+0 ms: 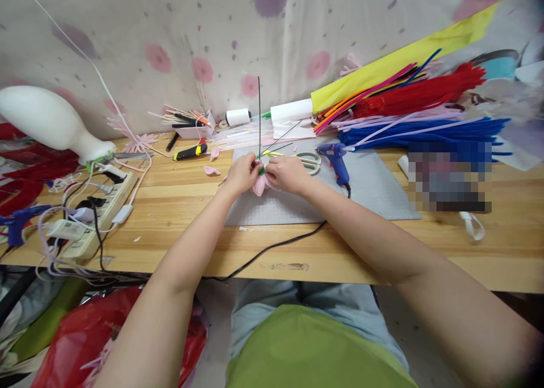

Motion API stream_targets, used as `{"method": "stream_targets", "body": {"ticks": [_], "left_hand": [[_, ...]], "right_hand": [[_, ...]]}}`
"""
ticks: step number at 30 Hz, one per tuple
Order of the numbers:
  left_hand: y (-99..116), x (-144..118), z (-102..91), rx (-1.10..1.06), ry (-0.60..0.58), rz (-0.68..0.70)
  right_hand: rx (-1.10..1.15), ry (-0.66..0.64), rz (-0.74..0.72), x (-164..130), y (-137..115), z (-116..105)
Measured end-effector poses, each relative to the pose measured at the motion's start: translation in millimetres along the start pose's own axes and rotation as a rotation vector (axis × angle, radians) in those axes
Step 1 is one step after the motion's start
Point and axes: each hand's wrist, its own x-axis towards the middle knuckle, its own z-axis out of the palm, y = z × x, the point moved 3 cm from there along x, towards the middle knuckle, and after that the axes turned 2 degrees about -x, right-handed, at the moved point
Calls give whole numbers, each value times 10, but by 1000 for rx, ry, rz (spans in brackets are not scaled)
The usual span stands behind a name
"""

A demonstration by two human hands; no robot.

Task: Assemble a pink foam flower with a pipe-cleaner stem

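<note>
Pink flower sits at the centre of the grey mat, pinched between both hands with its thin dark wire stem rising straight up toward 12 o'clock. The left hand has its fingers curled closed around the flower's left side and the green wrap at the stem base; the right hand is likewise closed on the right side of the petals.

Risks, as judged from here:
- The stem looks slender and unsupported above the grip; uneven finger pressure could bend it or tilt it off vertical.
- The soft petals could crush under a tight pinch.
- The blue glue gun lies just beside the right hand at 2 o'clock; whether it is hot cannot be told, but a sideways move of the wrist could brush it.

Surroundings: scissors rest between the right hand and the glue gun. The gun's black cord trails toward 6 o'clock, off the table edge under the right forearm, where it could snag. A power strip with tangled leads lies at 9 o'clock, a screwdriver at 11 o'clock, and bundled pipe cleaners at 2 o'clock, well apart.
</note>
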Motion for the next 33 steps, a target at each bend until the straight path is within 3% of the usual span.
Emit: {"method": "stream_targets", "body": {"ticks": [9, 12, 18, 25, 33], "left_hand": [[-15, -61, 52, 34, 105, -43], [-68, -43, 64, -20, 69, -38], [-157, 58, 47, -45, -119, -5], [-99, 58, 38, -41, -77, 17], [-42, -12, 69, -16, -6, -97]], "right_hand": [[20, -68, 6, -57, -31, 90], [37, -56, 20, -60, -13, 122], [57, 16, 97, -68, 17, 181], [80, 25, 188, -102, 22, 209], [38, 3, 36, -59, -42, 181]]}}
